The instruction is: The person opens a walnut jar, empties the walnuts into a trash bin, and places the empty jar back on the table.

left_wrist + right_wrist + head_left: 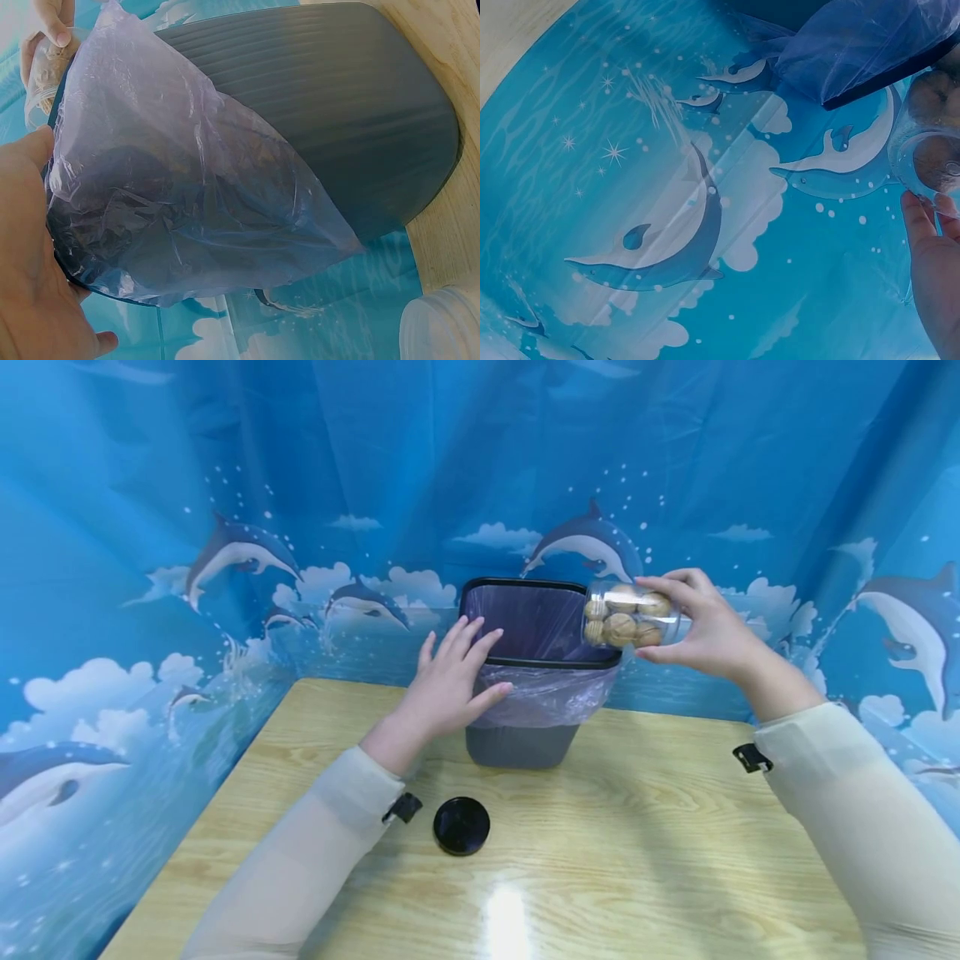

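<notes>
Head view shows my right grip (697, 622), at the centre-right of the frame, clamped round the right-hand end of a clear jar (632, 617) holding round, tan, walnut-like pieces (619, 630). I have the jar on its side, raised off the worktop (675, 827), its left end over the right side of the dark opening of a grey bin (521, 747). A thin purple liner (558, 702) is folded over the bin's black rim (540, 662) and hangs down outside. My left grip (453, 681), left of centre, has its fingers apart and fairly straight at the bin's left side; I cannot tell how firmly it touches the rim. Below the bin, a round black lid (462, 826) lies flat on the worktop, near my left sleeve (300, 860). Left wrist view has the liner bunched across the middle, the jar at the upper left, and a clear plastic container (439, 326) cut off at the lower right. Right wrist view catches my fingertips and part of the jar at the right edge, while a blue dolphin-print backdrop (705, 217) fills most of the frame.
</notes>
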A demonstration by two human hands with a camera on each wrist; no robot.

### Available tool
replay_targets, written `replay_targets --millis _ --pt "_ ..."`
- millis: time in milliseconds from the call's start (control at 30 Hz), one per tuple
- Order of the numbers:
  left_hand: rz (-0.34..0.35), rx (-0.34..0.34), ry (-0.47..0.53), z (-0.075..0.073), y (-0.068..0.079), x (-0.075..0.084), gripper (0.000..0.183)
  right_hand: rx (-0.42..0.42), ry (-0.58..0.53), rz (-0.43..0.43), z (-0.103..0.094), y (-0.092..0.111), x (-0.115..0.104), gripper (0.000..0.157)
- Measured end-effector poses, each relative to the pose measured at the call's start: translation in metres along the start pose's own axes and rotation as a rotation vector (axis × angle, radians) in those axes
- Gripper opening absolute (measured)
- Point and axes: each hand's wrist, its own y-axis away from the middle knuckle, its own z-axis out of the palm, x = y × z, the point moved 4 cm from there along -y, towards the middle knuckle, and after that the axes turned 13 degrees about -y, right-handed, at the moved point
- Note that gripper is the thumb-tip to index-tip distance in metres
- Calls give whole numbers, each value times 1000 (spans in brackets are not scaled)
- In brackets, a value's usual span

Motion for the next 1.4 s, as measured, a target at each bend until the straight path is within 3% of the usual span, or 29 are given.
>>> replay_targets --millis 1067,1400 --pt "-12 -9 1 0 -1 0 79 -106 238 -122 1 -9 -21 86" --pt "-9 -11 2 1 -1 0 79 -120 244 -121 3 -9 -20 87"
